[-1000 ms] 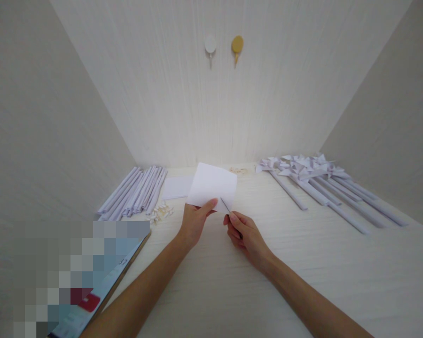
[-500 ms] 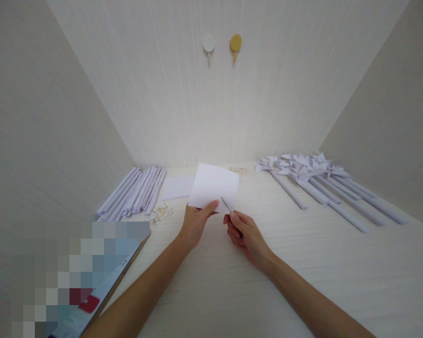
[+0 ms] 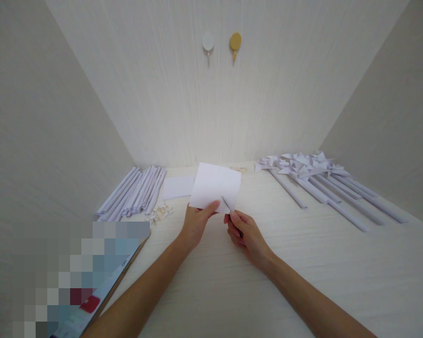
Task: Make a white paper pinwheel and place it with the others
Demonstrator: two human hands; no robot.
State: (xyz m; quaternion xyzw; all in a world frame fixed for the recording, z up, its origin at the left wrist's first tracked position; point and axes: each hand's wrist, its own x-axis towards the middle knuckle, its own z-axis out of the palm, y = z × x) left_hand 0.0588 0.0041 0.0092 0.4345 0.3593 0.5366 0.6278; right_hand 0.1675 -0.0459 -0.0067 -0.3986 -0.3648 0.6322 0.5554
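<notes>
My left hand (image 3: 196, 224) grips a white square sheet of paper (image 3: 214, 184) by its lower edge, thumb on top and fingers underneath. In my right hand (image 3: 245, 232) is a pair of scissors (image 3: 226, 203), its handles mostly hidden by my fingers. One dark, thin blade lies over the sheet's lower right corner, pointing up and left; the other blade is hidden. The paper is held above the table, in front of a flat stack of white paper (image 3: 176, 186).
Rolled white paper tubes (image 3: 141, 191) lie at left, near small white-tipped pieces (image 3: 159, 213). Paper pinwheels (image 3: 305, 169) on tube sticks lie at right. A partly blurred box (image 3: 102, 291) stands front left. Thin tan bits (image 3: 238, 169) lie at the back. Two hooks (image 3: 235, 42) hang on the wall.
The sheet has shifted very slightly to the right, its right side tipping a little outward. Both hands keep nearly the same place and hold.
</notes>
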